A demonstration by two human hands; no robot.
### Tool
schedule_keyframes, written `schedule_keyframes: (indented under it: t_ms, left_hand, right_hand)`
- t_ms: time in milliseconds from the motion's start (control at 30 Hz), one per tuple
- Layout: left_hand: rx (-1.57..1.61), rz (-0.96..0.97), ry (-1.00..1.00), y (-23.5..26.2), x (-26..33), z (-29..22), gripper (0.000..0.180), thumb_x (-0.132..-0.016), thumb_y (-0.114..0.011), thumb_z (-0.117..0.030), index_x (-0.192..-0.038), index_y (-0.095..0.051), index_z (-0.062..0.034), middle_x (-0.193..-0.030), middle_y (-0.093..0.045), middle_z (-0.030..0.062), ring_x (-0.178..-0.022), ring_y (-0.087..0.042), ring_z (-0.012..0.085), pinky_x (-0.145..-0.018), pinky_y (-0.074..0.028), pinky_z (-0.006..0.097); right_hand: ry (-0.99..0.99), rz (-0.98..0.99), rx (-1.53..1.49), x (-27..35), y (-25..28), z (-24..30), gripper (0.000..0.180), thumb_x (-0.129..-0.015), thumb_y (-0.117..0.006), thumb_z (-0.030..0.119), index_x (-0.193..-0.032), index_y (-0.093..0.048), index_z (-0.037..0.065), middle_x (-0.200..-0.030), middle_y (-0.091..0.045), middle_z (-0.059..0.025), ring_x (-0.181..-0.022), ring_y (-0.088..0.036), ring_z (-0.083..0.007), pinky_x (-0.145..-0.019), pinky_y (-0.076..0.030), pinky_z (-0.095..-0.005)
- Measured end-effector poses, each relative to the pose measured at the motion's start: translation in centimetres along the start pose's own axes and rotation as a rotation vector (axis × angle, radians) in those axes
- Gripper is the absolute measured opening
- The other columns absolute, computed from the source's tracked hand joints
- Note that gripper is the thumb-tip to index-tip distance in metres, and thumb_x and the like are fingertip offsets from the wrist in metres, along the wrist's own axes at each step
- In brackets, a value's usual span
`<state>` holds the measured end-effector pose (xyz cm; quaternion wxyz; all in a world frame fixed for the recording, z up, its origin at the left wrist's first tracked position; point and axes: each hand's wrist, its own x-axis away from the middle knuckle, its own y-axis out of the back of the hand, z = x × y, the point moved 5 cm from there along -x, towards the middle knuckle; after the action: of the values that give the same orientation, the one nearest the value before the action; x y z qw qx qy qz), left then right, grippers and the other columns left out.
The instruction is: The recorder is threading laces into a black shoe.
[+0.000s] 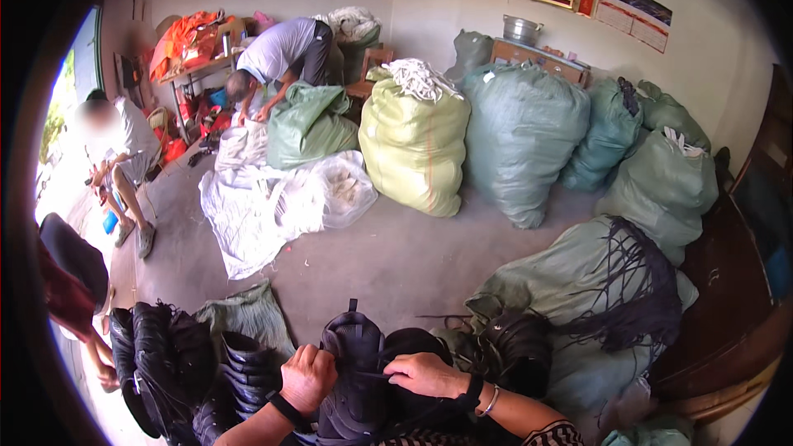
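Note:
A black shoe upper (353, 334) with a pull loop at its top stands upright between my hands, close in front of me. Closed in a fist, my left hand (308, 376) is at the upper's left edge; what its fingers grip is hidden. My right hand (428, 375) pinches a dark shoelace (368, 375) that runs across the front of the upper. Nested black shoe uppers (248, 372) are stacked to the left of my left hand. More dark uppers (516, 351) lie beyond my right hand.
Dark laces (636, 297) spill over a pale green sack (549, 281) at right. Full woven sacks (417, 144) line the back wall. A white sheet (264, 206) lies on the floor. One person (285, 54) bends over a sack; another sits at left. A third person's arm shows at the left edge.

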<state>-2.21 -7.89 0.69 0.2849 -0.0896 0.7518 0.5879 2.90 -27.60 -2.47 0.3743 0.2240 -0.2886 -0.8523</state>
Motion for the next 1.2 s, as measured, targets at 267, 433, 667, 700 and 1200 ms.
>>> schedule_keyframes:
  t_ms: [267,433,667,700,1200]
  left_hand:
    - [-0.16,-0.068,-0.014,3.6,-1.4,5.0,0.015,-0.06,-0.062,-0.003,-0.072,-0.055,-0.0081,-0.074,-0.049,0.0086,-0.068,-0.054,0.0277,-0.052,-0.048,0.037]
    - [-0.138,-0.082,-0.042,4.0,-1.0,4.4,0.015,-0.06,-0.062,-0.003,-0.071,-0.056,-0.0095,-0.074,-0.048,0.0076,-0.069,-0.054,0.0265,-0.053,-0.048,0.037]
    - [-0.082,0.031,0.087,1.9,1.8,5.6,0.014,-0.064,-0.063,-0.005,-0.078,-0.059,-0.0086,-0.078,-0.052,0.0089,-0.073,-0.056,0.0288,-0.056,-0.05,0.04]
    - [-0.089,0.034,0.094,1.4,2.6,5.6,0.014,-0.064,-0.063,-0.005,-0.078,-0.059,-0.0086,-0.078,-0.052,0.0089,-0.073,-0.056,0.0288,-0.056,-0.05,0.04]
    - [0.285,-0.094,0.652,0.6,7.3,13.2,0.048,-0.086,-0.053,-0.003,-0.132,-0.04,-0.0033,-0.093,-0.068,0.0029,-0.098,-0.06,0.0197,-0.095,-0.039,0.039]
  right_hand:
    - [0.042,-0.264,-0.34,0.3,2.0,1.3,0.015,-0.085,-0.059,0.006,-0.099,-0.063,0.002,-0.088,-0.066,-0.0112,-0.075,-0.065,-0.0227,-0.066,-0.05,-0.0305]
    - [-0.042,-0.576,-0.136,-0.6,3.1,0.2,0.015,-0.084,-0.062,0.009,-0.097,-0.062,0.001,-0.087,-0.067,-0.0113,-0.068,-0.065,-0.0225,-0.062,-0.05,-0.0307]
    - [-0.225,-0.219,-0.298,3.0,2.2,-3.4,0.017,-0.085,-0.065,0.018,-0.077,-0.063,0.003,-0.062,-0.06,-0.0069,-0.055,-0.057,-0.0151,-0.054,-0.043,-0.0283]
    - [-0.31,-0.177,-0.415,3.6,2.2,-3.6,0.017,-0.085,-0.064,0.017,-0.078,-0.065,0.002,-0.062,-0.061,-0.0038,-0.056,-0.056,-0.0103,-0.054,-0.043,-0.0261]
    - [-0.336,-0.443,-0.222,3.5,6.5,-8.0,0.021,-0.085,-0.053,0.001,-0.104,-0.058,0.004,-0.081,-0.068,-0.0134,-0.079,-0.067,-0.0283,-0.068,-0.052,-0.0343]
